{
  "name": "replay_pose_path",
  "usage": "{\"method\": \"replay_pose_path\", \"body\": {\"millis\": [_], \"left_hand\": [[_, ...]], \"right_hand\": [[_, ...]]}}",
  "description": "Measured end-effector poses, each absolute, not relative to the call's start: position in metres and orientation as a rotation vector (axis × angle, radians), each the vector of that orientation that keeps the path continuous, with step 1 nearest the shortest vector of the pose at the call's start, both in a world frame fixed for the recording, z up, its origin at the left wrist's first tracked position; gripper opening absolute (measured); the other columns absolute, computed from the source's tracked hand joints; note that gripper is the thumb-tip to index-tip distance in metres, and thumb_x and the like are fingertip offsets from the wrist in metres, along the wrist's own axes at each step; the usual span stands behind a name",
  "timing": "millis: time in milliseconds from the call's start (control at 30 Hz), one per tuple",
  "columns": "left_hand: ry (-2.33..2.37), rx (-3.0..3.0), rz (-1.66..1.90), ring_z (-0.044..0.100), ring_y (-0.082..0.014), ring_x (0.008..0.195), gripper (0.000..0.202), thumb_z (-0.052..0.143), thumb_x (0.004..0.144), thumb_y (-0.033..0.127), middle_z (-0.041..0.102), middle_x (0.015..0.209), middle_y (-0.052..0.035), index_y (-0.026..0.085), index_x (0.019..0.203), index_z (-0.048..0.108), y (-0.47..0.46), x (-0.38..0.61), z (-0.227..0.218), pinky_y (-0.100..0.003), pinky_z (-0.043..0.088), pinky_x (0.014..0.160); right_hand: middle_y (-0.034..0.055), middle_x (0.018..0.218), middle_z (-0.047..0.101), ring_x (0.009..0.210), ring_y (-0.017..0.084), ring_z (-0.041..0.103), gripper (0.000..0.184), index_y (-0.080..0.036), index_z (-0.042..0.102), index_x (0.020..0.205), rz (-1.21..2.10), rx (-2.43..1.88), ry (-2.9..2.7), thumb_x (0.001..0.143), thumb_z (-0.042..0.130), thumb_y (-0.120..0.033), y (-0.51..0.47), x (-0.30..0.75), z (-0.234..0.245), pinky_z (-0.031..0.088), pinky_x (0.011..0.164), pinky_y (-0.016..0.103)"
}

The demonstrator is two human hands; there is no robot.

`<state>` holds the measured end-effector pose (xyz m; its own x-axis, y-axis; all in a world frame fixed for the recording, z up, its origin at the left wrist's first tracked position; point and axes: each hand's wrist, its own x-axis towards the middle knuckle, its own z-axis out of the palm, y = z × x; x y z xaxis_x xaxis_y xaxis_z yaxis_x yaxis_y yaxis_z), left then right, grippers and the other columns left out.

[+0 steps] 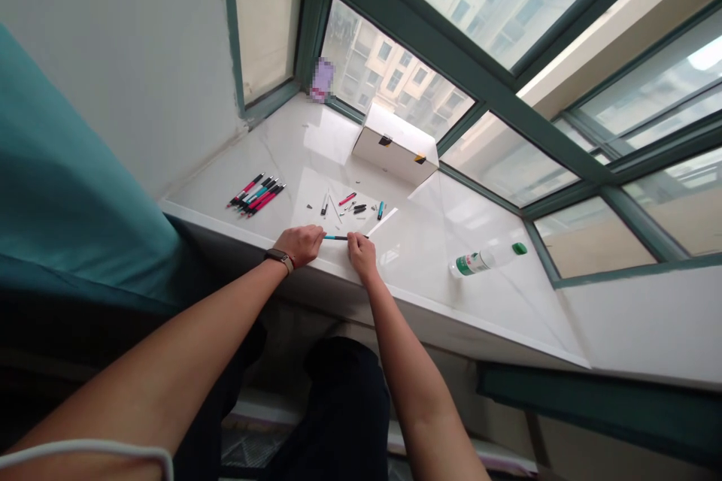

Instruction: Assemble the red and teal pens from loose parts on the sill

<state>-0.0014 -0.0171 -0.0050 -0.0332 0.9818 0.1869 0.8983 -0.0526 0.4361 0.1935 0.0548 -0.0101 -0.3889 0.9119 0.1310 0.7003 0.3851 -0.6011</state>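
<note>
Between my two hands a blue and black pen [337,237] is held level, just above the front of the white sill. My left hand [304,244], with a watch on the wrist, is closed on the pen's blue end. My right hand [361,249] pinches the black end. Behind the pen lie loose pen parts: a pink barrel [347,198], a blue barrel [380,210], black grips [359,209], a thin refill [335,207] and several tiny pieces. To the left, a row of pink, blue and black pens [258,195] rests side by side.
A white box [395,146] with dark and yellow tabs stands against the window. On the right a clear bottle with a green cap [519,249] lies on its side on the sill [429,263]. A purple packet [322,79] stands in the far corner. A teal curtain [73,180] hangs at left.
</note>
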Motion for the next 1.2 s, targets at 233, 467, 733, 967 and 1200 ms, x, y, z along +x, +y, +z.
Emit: {"method": "replay_pose_path", "body": {"millis": [233, 467, 733, 967, 1200], "left_hand": [[2.011, 2.012, 0.631, 0.066, -0.0237, 0.078, 0.049, 0.025, 0.098, 0.045, 0.071, 0.086, -0.0110, 0.020, 0.088, 0.066, -0.0149, -0.0026, -0.0036, -0.031, 0.040, 0.064], [2.041, 2.075, 0.602, 0.067, -0.0251, 0.072, 0.049, 0.025, 0.098, 0.043, 0.072, 0.080, -0.0097, 0.020, 0.084, 0.066, -0.0151, -0.0033, 0.0000, -0.032, 0.037, 0.058], [2.045, 2.101, 0.603, 0.068, -0.0252, 0.070, 0.046, 0.028, 0.097, 0.042, 0.072, 0.077, -0.0091, 0.021, 0.081, 0.066, -0.0137, -0.0047, -0.0033, -0.031, 0.035, 0.056], [2.019, 2.102, 0.636, 0.066, -0.0244, 0.069, 0.046, 0.035, 0.093, 0.053, 0.071, 0.074, -0.0084, 0.021, 0.080, 0.066, -0.0145, -0.0041, -0.0031, -0.030, 0.034, 0.056], [2.017, 2.083, 0.639, 0.066, -0.0245, 0.068, 0.046, 0.039, 0.091, 0.057, 0.072, 0.075, -0.0088, 0.021, 0.083, 0.067, -0.0157, -0.0042, -0.0004, -0.030, 0.037, 0.059]], "right_hand": [[-0.0010, 0.062, 0.056, 0.064, 0.018, 0.052, 0.047, -0.023, 0.047, 0.065, 0.638, -1.441, -2.173, 0.100, 0.030, -0.050, 0.0542, 0.1907, -0.0081, 0.033, 0.064, 0.027], [-0.0027, 0.065, 0.060, 0.067, 0.018, 0.056, 0.032, -0.025, 0.049, 0.074, 0.645, -1.436, -2.198, 0.099, 0.037, -0.040, 0.0538, 0.1900, -0.0064, 0.034, 0.066, 0.026], [-0.0012, 0.061, 0.053, 0.061, 0.018, 0.048, 0.042, -0.024, 0.046, 0.066, 0.512, -1.443, -2.233, 0.100, 0.034, -0.046, 0.0577, 0.1884, -0.0120, 0.028, 0.060, 0.027], [-0.0019, 0.059, 0.051, 0.060, 0.017, 0.048, 0.046, -0.023, 0.045, 0.063, 0.642, -1.389, -2.176, 0.100, 0.033, -0.047, 0.0561, 0.1910, -0.0092, 0.030, 0.061, 0.027], [-0.0018, 0.063, 0.056, 0.063, 0.016, 0.052, 0.037, -0.022, 0.052, 0.068, 0.865, -1.247, -2.122, 0.097, 0.039, -0.042, 0.0504, 0.1958, -0.0031, 0.037, 0.066, 0.027]]}}
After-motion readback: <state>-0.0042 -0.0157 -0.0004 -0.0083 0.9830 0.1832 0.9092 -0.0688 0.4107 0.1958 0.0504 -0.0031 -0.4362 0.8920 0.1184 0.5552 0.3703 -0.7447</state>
